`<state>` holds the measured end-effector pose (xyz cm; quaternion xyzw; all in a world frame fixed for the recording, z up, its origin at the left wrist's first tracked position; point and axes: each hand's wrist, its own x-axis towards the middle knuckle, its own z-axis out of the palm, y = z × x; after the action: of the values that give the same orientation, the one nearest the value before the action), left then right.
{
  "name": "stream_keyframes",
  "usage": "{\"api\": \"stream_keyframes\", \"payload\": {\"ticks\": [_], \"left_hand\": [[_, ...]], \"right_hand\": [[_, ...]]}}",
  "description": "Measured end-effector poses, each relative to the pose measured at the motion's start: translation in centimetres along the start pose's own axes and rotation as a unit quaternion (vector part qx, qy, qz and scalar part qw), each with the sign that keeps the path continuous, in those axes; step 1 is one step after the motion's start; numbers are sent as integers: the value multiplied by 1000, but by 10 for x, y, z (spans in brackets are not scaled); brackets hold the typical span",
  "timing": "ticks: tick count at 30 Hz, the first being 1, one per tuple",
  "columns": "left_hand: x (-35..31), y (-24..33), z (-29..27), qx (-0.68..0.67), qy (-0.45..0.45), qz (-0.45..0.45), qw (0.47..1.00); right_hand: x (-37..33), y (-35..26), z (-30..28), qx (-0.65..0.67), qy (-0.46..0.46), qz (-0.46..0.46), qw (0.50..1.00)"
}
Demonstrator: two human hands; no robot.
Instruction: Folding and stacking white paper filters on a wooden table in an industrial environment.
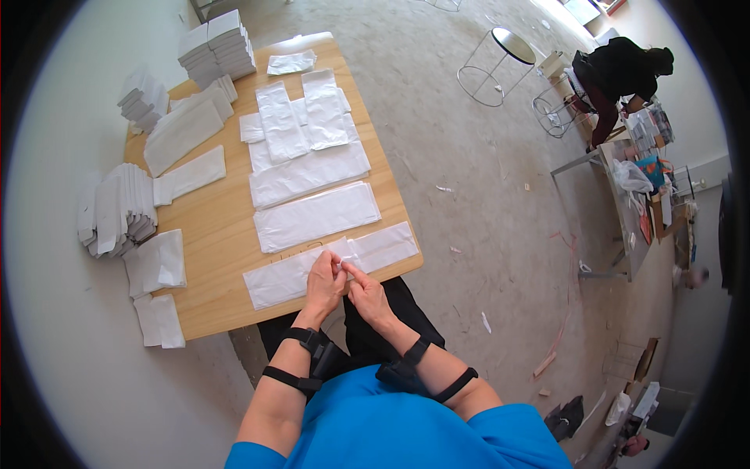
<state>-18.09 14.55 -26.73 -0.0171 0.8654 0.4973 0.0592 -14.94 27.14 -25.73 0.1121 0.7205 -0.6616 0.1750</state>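
A long, flat, folded white sheet (277, 281) lies across the near edge of the wooden table (223, 305); whether it is paper or thin plastic I cannot tell. My left hand (322, 283) is closed at the middle of it, thumb and fingers pinching a small raised piece of white material. Right beside it, my right hand (369, 298) is closed too, its fingertips meeting the left ones at the same raised piece. The fingers partly hide what they pinch. Beyond my hands lies a flat stack of similar white sheets (316, 217).
More white piles (308, 173) cover the table's middle. Tall white stacks (217, 48) stand at its far left, and a fanned row of folded white pieces (117, 207) runs along the wall. A round stool (512, 47) stands on the floor. A person (617, 74) bends over a cluttered table (625, 187) at right.
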Motion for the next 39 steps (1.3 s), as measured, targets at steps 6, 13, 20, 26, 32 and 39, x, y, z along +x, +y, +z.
{"api": "stream_keyframes", "payload": {"ticks": [6, 13, 20, 26, 32, 39], "left_hand": [[0, -4, -2, -11, 9, 16, 1000], [1, 2, -8, -30, -29, -22, 999], [1, 5, -13, -29, -26, -21, 999], [2, 9, -13, -40, -36, -32, 998], [1, 4, -13, -33, -40, -40, 998], [1, 3, -11, -40, -45, -45, 997]], "right_hand": [[8, -12, -5, 58, -4, 91, 994], [2, -22, 5, 97, 65, 114, 987], [9, -20, -4, 22, 125, 52, 991], [23, -11, -1, 73, 93, -13, 993], [22, -13, -8, 103, 114, -2, 988], [25, -20, -4, 11, 219, -19, 975]]}}
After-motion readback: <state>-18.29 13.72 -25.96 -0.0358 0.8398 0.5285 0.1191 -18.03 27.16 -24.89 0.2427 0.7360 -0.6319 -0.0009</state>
